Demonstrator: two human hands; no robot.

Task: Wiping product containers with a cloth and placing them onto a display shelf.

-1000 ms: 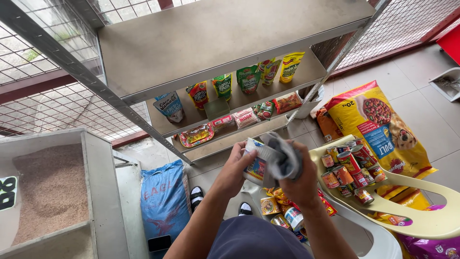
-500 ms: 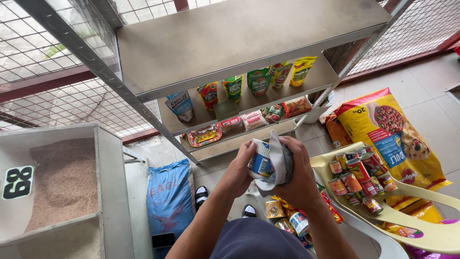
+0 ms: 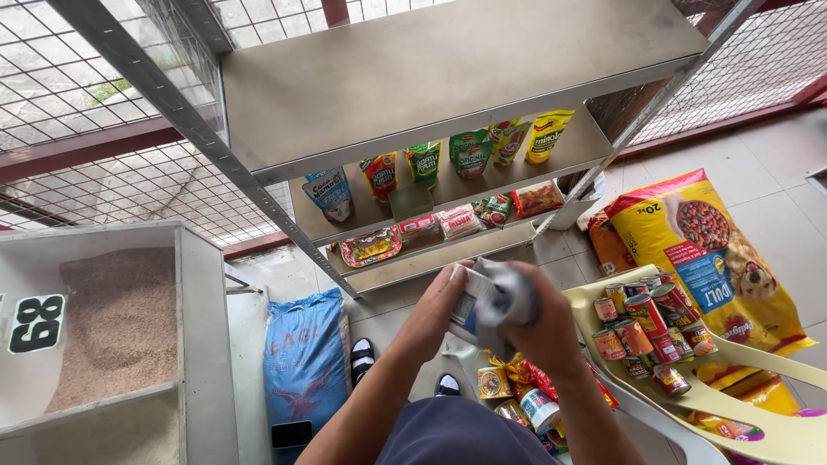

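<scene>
A small blue-and-white packet (image 3: pixel 468 308) is being held at chest height, in front of the metal shelf unit (image 3: pixel 448 77). It is being gripped from the side by the left hand (image 3: pixel 435 312), fingers curled around it. A grey cloth (image 3: pixel 508 294) is being pressed against the packet by the right hand (image 3: pixel 544 331), fingers clenched on the cloth. Just below the hands, tins and packets (image 3: pixel 525 392) are lying on the floor. To the right, a pale yellow plastic chair (image 3: pixel 741 405) is being used to hold cans (image 3: pixel 646 331). Beyond it, a yellow pet-food sack (image 3: pixel 689 241) is leaning. To the left, a blue sack (image 3: pixel 303 357) and a grain bin (image 3: pixel 112 327) are standing. Farther off, pouches (image 3: pixel 448 159) are being displayed on the shelves.
</scene>
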